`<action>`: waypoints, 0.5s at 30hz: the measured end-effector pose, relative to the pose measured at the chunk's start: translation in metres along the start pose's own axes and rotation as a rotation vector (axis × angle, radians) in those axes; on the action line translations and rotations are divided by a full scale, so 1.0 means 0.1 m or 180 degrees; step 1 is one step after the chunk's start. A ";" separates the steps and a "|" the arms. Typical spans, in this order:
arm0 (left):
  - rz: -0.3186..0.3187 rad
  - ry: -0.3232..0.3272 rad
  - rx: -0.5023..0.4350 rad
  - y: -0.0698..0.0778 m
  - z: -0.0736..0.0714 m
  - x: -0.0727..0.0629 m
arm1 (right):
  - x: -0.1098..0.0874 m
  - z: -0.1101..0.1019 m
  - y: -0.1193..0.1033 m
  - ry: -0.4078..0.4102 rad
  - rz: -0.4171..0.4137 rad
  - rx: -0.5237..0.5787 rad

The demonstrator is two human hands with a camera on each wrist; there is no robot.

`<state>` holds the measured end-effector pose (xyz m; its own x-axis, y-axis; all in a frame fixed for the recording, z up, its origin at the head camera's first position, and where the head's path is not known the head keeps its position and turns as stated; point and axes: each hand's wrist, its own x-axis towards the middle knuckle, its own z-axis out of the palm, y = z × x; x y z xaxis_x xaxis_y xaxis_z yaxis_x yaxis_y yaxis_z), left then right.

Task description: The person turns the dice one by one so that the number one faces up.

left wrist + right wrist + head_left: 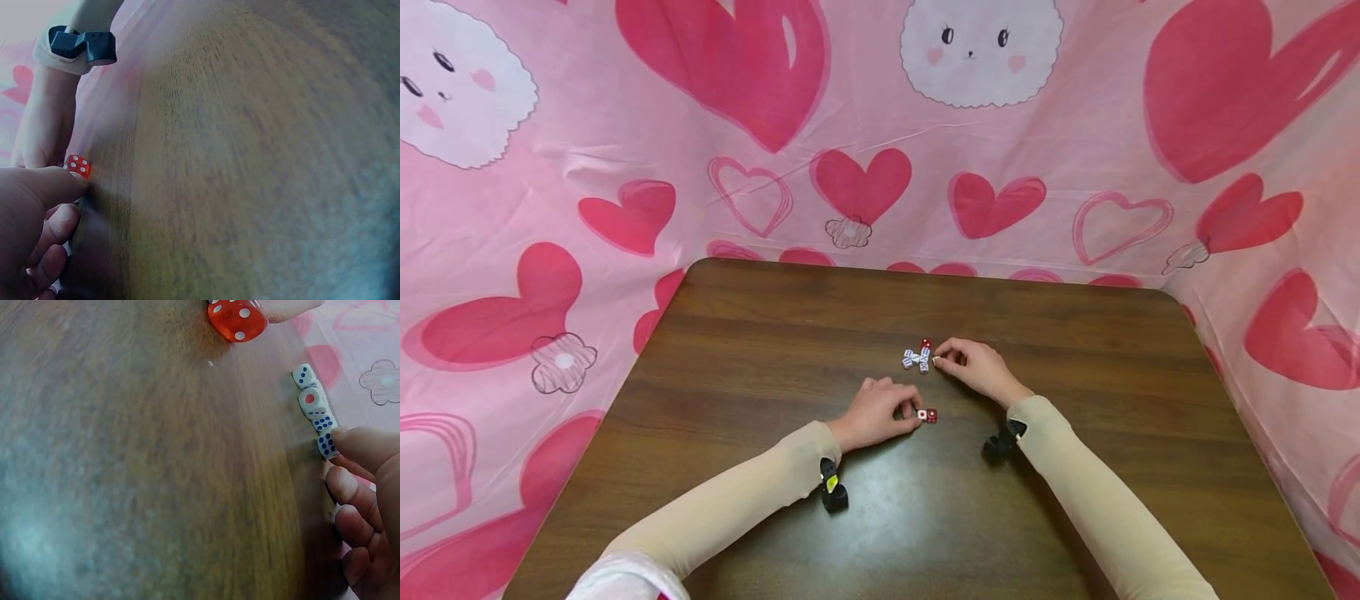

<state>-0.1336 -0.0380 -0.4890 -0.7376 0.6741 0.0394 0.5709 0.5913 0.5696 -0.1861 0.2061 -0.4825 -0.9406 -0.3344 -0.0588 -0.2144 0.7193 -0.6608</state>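
In the head view my left hand (880,412) pinches a white die (922,414) with a red pip against the table. A red die (932,415) sits right beside that one; it also shows past the thumb tip as a red die (77,165) in the left wrist view. My right hand (977,367) holds a small white die (936,359) between thumb and fingertips, next to a cluster of white dice (924,360) with blue pips. Another red die (926,342) stands at the cluster's far end. The right thumb touches a white die (327,444) in the right wrist view.
The dice lie on a brown wooden table (760,333). A pink cloth (865,108) with hearts hangs around its back and sides. Each wrist wears a black camera, such as the left camera (834,498).
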 end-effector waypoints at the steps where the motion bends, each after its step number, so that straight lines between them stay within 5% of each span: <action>1: 0.0001 0.0003 0.0001 0.00 0.00 0.00 | 0.00 0.00 0.01 -0.0004 -0.0013 0.0003; 15: -0.0010 -0.0012 0.0000 0.00 0.00 0.00 | 0.00 0.03 0.04 0.0021 -0.0070 -0.0035</action>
<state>-0.1336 -0.0384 -0.4889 -0.7380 0.6739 0.0343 0.5684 0.5935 0.5698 -0.1859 0.2071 -0.4874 -0.9373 -0.3462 -0.0392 -0.2380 0.7184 -0.6536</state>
